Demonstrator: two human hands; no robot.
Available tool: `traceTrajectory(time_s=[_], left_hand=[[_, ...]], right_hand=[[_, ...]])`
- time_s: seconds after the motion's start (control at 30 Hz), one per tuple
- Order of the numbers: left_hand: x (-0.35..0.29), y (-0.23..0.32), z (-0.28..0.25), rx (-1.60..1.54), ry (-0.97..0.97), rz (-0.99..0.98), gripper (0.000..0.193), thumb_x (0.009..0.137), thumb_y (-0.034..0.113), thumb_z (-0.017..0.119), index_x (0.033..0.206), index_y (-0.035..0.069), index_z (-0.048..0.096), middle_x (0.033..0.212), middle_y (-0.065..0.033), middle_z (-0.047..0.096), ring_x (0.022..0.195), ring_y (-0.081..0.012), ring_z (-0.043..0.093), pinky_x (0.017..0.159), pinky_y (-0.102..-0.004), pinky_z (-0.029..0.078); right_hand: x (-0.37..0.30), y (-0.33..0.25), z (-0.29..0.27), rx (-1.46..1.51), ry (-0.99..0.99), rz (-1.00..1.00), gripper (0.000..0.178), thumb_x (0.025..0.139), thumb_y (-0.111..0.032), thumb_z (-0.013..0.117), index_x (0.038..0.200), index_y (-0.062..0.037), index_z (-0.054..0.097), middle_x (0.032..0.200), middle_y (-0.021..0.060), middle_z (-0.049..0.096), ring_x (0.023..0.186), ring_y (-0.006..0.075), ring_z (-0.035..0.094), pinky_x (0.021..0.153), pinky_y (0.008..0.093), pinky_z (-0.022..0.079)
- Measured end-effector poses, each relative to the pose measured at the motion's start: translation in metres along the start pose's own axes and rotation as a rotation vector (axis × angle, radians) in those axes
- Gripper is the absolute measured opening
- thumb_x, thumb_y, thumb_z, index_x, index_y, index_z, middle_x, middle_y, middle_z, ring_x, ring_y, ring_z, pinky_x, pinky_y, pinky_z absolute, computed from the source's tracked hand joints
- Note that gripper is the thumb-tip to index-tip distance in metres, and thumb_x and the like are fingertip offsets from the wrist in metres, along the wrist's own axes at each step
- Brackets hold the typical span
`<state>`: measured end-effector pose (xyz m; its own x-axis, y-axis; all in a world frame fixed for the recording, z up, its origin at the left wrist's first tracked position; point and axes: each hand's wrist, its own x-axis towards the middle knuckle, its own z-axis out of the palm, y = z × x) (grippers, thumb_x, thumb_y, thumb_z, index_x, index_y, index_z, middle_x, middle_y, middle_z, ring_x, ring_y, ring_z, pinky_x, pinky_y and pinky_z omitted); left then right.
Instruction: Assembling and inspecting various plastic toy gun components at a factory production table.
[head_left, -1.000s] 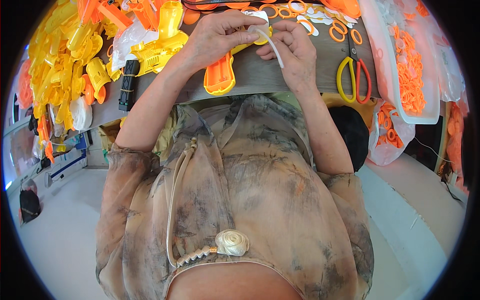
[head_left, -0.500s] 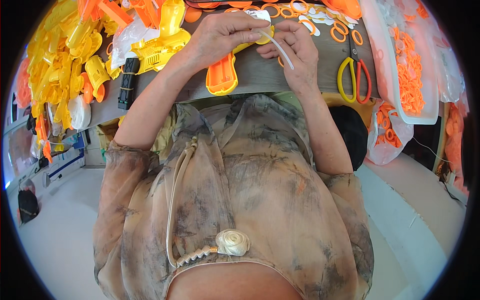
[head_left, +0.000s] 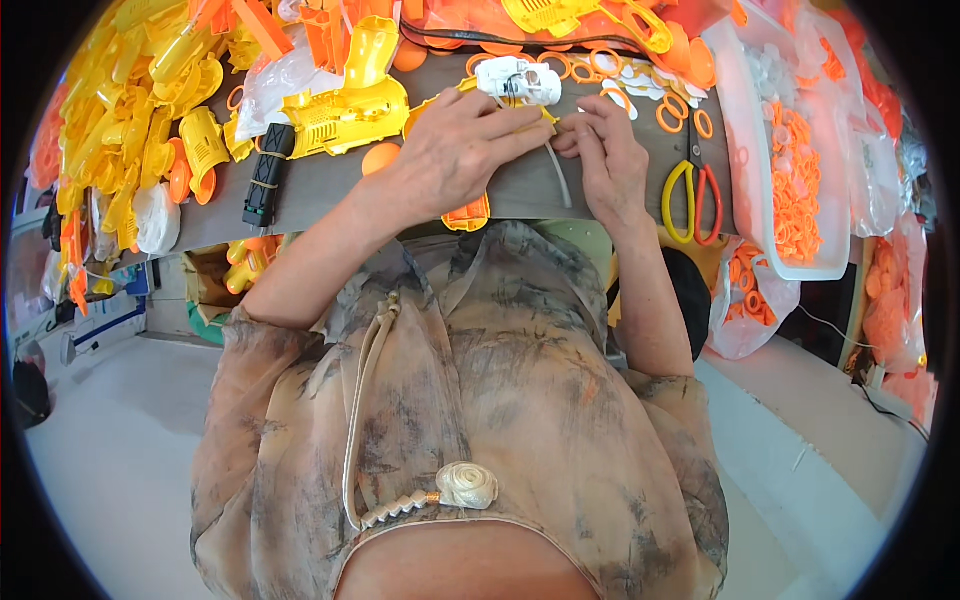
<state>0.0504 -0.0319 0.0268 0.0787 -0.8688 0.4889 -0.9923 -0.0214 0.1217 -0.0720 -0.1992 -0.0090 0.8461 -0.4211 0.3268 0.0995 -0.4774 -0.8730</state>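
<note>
My left hand (head_left: 445, 150) lies closed over a yellow toy gun shell, hiding most of it. The shell's orange-lined grip (head_left: 467, 213) shows below the palm. Beyond my fingers sits a white plastic mechanism (head_left: 518, 80) with a dark wire on it. A thin translucent tube (head_left: 558, 172) hangs down from beside my left fingertips, its upper end partly hidden. Just right of that, my right hand (head_left: 610, 165) is closed, thumb and fingers pressed together near the tube's upper end. What the right fingers hold, if anything, is too small to make out.
Red-and-yellow-handled scissors (head_left: 680, 205) lie right of my hands, beside a clear bin (head_left: 795, 262) of orange rings. Loose orange rings (head_left: 672, 112) and white discs lie behind. Yellow shells (head_left: 345, 118), a black banded bundle (head_left: 268, 175) and piled yellow parts are at left.
My left hand has come down from pinching near the tube's end to lie over the shell. The white mechanism now shows beyond it. The tube hangs lower and further left of my right hand.
</note>
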Motion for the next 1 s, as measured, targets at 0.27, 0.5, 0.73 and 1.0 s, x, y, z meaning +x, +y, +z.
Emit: traceTrajectory(time_s=[0.27, 0.5, 0.73, 1.0], left_hand=[[-0.027, 0.005, -0.020, -0.095, 0.266, -0.309, 0.052, 0.068, 0.021, 0.076, 0.116, 0.010, 0.059, 0.123, -0.0120, 0.053, 0.106, -0.0316, 0.049, 0.090, -0.0402, 0.039], [-0.039, 0.018, -0.008, -0.227, 0.134, -0.413, 0.075, 0.064, 0.024, 0.079, 0.129, 0.006, 0.045, 0.128, -0.0173, 0.043, 0.120, -0.0377, 0.039, 0.100, -0.0465, 0.034], [-0.033, 0.002, -0.014, -0.339, 0.092, -0.354, 0.080, 0.063, 0.015, 0.079, 0.132, 0.005, 0.041, 0.130, -0.0166, 0.044, 0.123, -0.0367, 0.038, 0.103, -0.0480, 0.033], [-0.031, -0.001, -0.014, -0.340, 0.059, -0.350, 0.085, 0.060, 0.011, 0.080, 0.134, 0.005, 0.038, 0.131, -0.0166, 0.044, 0.125, -0.0365, 0.039, 0.106, -0.0485, 0.030]], right_hand=[[0.046, -0.026, -0.018, 0.040, -0.099, 0.335, 0.041, 0.088, -0.027, 0.059, 0.123, -0.0074, 0.050, 0.090, 0.0031, 0.059, 0.071, 0.0086, 0.056, 0.060, 0.0188, 0.046], [0.065, -0.018, -0.011, 0.097, -0.334, 0.348, 0.037, 0.085, -0.021, 0.064, 0.116, -0.0042, 0.052, 0.082, -0.0007, 0.058, 0.062, 0.0020, 0.047, 0.048, 0.0164, 0.036], [0.065, -0.016, -0.019, 0.250, -0.274, 0.487, 0.033, 0.083, -0.018, 0.065, 0.109, -0.0005, 0.053, 0.080, -0.0013, 0.058, 0.058, 0.0014, 0.043, 0.047, 0.0172, 0.034], [0.056, -0.018, -0.017, 0.345, -0.205, 0.418, 0.028, 0.084, -0.014, 0.064, 0.106, -0.0002, 0.053, 0.085, 0.0034, 0.062, 0.070, 0.0083, 0.059, 0.056, 0.0195, 0.046]])
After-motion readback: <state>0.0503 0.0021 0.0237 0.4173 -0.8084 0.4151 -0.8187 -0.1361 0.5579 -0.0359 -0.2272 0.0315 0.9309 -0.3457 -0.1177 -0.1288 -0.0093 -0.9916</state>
